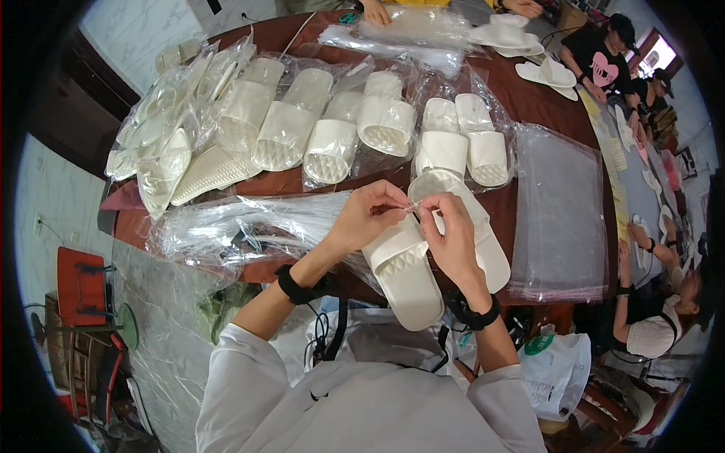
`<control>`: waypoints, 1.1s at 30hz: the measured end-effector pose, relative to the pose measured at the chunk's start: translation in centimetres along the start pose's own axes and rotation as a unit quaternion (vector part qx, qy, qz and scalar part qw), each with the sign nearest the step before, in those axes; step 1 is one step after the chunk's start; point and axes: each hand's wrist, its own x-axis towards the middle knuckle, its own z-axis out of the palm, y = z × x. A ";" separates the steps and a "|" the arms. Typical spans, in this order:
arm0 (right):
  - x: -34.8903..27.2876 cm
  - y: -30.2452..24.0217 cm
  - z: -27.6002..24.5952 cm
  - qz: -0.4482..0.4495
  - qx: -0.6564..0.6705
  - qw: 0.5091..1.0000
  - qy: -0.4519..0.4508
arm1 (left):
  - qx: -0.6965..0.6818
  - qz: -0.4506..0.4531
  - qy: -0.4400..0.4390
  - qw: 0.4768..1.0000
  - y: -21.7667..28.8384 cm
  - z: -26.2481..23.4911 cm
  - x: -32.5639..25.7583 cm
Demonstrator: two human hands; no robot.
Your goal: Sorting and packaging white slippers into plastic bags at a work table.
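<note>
A pair of cream slide slippers lies at the table's front edge: the left slipper (410,298) and the right slipper (492,253) rest side by side. Above their straps, my left hand (362,219) and my right hand (453,238) meet with fingertips pinched. Between them is a thin clear plastic tie (413,206), only partly visible. My left hand is closest to the left slipper; my right hand covers part of the gap between the two. A bundle of thin clear strips in plastic wrap (249,226) lies left of my left wrist.
Bagged cream slippers (291,128) line the table's far side, piled up at the left (170,106). Flat clear bags (560,211) are stacked at the right. Other people's hands (374,11) work across the brown table (495,87). Several people sit along another table at right.
</note>
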 end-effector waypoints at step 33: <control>0.2 0.5 0.4 0.027 0.046 0.998 -0.033 | 0.020 0.003 0.019 1.000 -0.3 0.7 0.1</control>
